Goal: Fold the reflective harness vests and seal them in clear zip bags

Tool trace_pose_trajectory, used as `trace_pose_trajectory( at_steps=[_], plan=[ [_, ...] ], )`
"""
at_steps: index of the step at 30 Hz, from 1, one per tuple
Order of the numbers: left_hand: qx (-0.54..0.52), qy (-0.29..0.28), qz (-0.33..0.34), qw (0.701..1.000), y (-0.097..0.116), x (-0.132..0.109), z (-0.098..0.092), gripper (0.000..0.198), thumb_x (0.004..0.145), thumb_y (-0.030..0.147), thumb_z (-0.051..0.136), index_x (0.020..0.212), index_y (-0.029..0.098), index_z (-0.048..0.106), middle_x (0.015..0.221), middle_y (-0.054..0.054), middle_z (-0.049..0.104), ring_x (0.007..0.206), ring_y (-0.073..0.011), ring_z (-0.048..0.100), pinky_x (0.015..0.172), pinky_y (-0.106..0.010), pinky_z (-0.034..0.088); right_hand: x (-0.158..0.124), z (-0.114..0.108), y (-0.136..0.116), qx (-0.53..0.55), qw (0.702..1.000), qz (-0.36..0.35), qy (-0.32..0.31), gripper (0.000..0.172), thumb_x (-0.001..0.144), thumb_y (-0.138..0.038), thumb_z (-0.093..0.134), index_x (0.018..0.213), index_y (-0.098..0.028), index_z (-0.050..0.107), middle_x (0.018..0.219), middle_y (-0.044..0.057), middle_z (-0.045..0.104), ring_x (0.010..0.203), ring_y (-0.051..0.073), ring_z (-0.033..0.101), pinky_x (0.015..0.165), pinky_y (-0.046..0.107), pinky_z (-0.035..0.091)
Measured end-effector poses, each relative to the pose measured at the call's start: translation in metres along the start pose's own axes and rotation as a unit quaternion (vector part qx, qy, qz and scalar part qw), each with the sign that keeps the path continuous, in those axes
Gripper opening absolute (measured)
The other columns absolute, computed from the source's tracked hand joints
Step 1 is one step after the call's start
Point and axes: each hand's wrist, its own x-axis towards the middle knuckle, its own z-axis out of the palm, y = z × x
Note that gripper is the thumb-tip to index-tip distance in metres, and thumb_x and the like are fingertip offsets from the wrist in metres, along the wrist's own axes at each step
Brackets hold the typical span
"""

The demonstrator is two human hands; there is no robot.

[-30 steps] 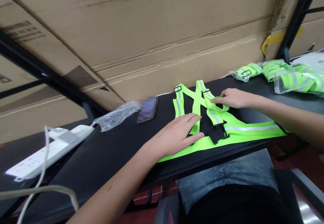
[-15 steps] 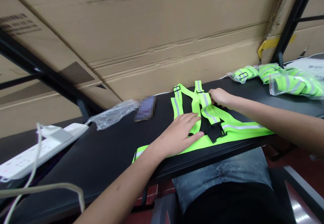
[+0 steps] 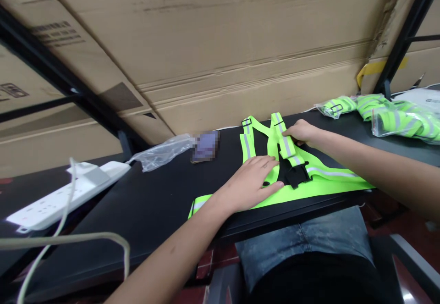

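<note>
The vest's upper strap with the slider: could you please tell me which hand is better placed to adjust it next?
Probably the right hand: its fingers rest on the strap, while the left hand lies flat lower down on the vest, seemingly pinning it.

The safety vest (image 3: 330, 185) in front of you is woven cloth webbing in matt fluorescent green, with a smooth, silvery reflective stripe (image 3: 330, 173) along it and a black plastic buckle (image 3: 296, 176). Your worktop (image 3: 137, 217) has a smooth, matt black surface. Toward its left end, the crumpled clear plastic bag (image 3: 161, 153) is thin and glossy, and the power strip (image 3: 68, 194) is smooth white plastic. At the far right corner, the bagged vests (image 3: 405, 123) sit in shiny clear film. Behind the worktop, the cardboard cartons (image 3: 206, 42) are scuffed, matt brown paperboard.
</note>
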Motion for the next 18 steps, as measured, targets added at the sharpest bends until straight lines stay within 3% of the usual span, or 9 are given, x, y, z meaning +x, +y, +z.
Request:
trace_pose_trajectory(
  at_steps=[4,7,12,18],
  plan=[
    [-0.019,0.009,-0.005,1.000,-0.001,-0.003,-0.002,0.050,0.098,0.048,0.049,0.136,0.016,0.052,0.140,-0.012,0.057,0.132,-0.0264,0.049,0.112,-0.044,0.038,0.012,-0.004,0.005,0.132,0.991,0.002,-0.013,0.003,0.085,-0.013,0.063,0.087,-0.012,0.062,0.070,0.007,0.065,0.061,0.017,0.063,0.054,0.030,0.052],
    [-0.025,0.011,-0.001,1.000,-0.004,-0.004,-0.002,0.048,0.097,0.048,0.050,0.134,0.017,0.052,0.140,-0.011,0.057,0.133,-0.0263,0.049,0.112,-0.044,0.037,0.026,-0.008,0.015,0.163,0.986,0.009,0.013,0.007,0.083,-0.014,0.067,0.087,-0.010,0.065,0.080,0.012,0.070,0.069,0.020,0.067,0.060,0.033,0.056],
    [-0.035,-0.001,-0.007,0.999,-0.005,-0.008,-0.001,0.055,0.096,0.049,0.051,0.141,0.018,0.046,0.147,-0.011,0.051,0.138,-0.0263,0.043,0.115,-0.044,0.035,0.049,-0.019,0.032,-0.046,0.992,-0.020,0.116,0.019,0.079,-0.025,0.074,0.088,-0.009,0.070,0.091,0.015,0.071,0.084,0.024,0.068,0.069,0.033,0.054],
    [-0.016,-0.038,-0.004,0.999,-0.007,-0.015,-0.005,0.060,0.097,0.052,0.048,0.149,0.025,0.039,0.157,-0.008,0.040,0.146,-0.0281,0.033,0.120,-0.050,0.024,0.065,-0.031,0.025,-0.324,0.939,-0.097,0.056,0.017,0.083,-0.025,0.065,0.085,-0.009,0.072,0.085,0.017,0.070,0.087,0.028,0.067,0.075,0.035,0.050]
  ],
)
